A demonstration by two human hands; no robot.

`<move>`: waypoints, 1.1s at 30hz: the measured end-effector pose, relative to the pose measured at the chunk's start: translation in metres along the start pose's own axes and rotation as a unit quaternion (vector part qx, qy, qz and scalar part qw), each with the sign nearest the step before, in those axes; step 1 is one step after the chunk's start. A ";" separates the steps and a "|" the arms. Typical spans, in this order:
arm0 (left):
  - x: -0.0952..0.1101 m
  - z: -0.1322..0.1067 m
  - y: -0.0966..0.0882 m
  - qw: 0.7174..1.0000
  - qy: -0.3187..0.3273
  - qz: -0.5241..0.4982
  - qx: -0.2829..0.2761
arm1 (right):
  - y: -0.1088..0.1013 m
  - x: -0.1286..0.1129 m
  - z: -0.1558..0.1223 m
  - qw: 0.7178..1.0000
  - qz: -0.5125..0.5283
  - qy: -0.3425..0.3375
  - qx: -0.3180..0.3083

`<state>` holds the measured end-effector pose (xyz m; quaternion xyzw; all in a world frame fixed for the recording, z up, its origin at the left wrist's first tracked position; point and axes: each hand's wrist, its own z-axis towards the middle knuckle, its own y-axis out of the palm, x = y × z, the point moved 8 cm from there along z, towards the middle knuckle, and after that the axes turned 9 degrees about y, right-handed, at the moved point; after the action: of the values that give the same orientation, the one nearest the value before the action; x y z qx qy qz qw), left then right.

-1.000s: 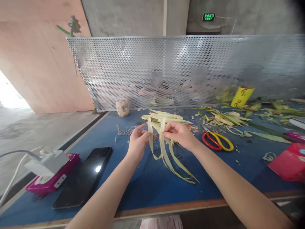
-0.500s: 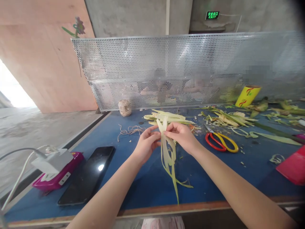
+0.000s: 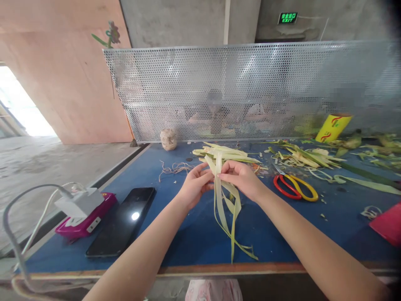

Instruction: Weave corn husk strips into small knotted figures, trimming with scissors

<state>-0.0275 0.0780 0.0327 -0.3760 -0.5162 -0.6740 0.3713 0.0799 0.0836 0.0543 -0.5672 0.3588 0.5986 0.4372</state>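
Pale green corn husk strips point(image 3: 220, 200) hang between my two hands, above the blue table near its middle. My left hand point(image 3: 198, 184) pinches them from the left, fingers closed. From the other side, my right hand point(image 3: 239, 177) grips the same strips between thumb and fingers. Long ends dangle below toward the table's front edge, and short ends stick up above the fingers. Just behind the hands lies a pile of flat husk pieces point(image 3: 230, 153). Thin brown string point(image 3: 175, 168) lies loose left of that pile. Scissors point(image 3: 294, 187) with one red and one yellow handle rest to the right.
A black phone point(image 3: 123, 221) and a purple power strip point(image 3: 84, 221) with a white charger lie at left. A ball of twine point(image 3: 168, 139) stands by the perforated metal screen point(image 3: 188, 92). Husk scraps point(image 3: 308, 158), a yellow roll point(image 3: 333, 128) and a pink object point(image 3: 388, 223) are at right. People sit behind the screen.
The view has shifted slightly to the left. Both hands keep hold of the husk strips, whose hanging ends have swung and spread a little to the right.
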 end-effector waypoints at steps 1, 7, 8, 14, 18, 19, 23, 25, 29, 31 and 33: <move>0.001 0.000 -0.001 1.000 0.006 0.003 0.004 | -0.001 0.000 0.000 1.000 -0.006 -0.003 0.001; 0.004 0.003 -0.007 0.999 0.029 0.002 0.021 | -0.007 0.004 0.004 0.999 -0.038 -0.011 0.021; 0.004 0.004 -0.007 0.999 0.032 0.001 0.024 | -0.007 0.005 0.004 0.999 -0.042 -0.011 0.023; 0.006 0.003 -0.007 0.999 0.038 -0.002 0.028 | -0.006 0.003 0.004 0.997 -0.069 -0.004 0.029; 0.009 0.002 -0.003 0.999 0.040 0.012 0.021 | -0.005 0.002 0.003 0.997 -0.072 0.006 0.040; 0.011 0.002 -0.004 0.998 0.045 0.024 0.024 | -0.005 0.002 0.003 0.996 -0.073 0.006 0.042; 0.019 0.001 -0.004 0.992 0.086 0.091 0.033 | -0.005 0.000 0.002 0.995 -0.086 -0.001 0.047; 0.024 0.001 -0.003 0.986 0.109 0.125 0.037 | -0.004 0.000 0.002 0.994 -0.097 -0.005 0.046; 0.031 -0.001 -0.004 0.972 0.141 0.177 0.060 | -0.002 0.003 0.003 0.993 -0.117 -0.008 0.030; 0.033 -0.002 -0.005 0.967 0.150 0.193 0.072 | 0.000 0.005 0.004 0.992 -0.122 -0.006 0.016; 0.035 -0.002 -0.007 0.965 0.157 0.192 0.082 | 0.002 0.007 0.005 0.992 -0.123 -0.002 0.004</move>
<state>-0.0494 0.0737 0.0602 -0.3254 -0.4230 -0.5963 0.5997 0.0769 0.0882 0.0479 -0.6040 0.2884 0.5399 0.5104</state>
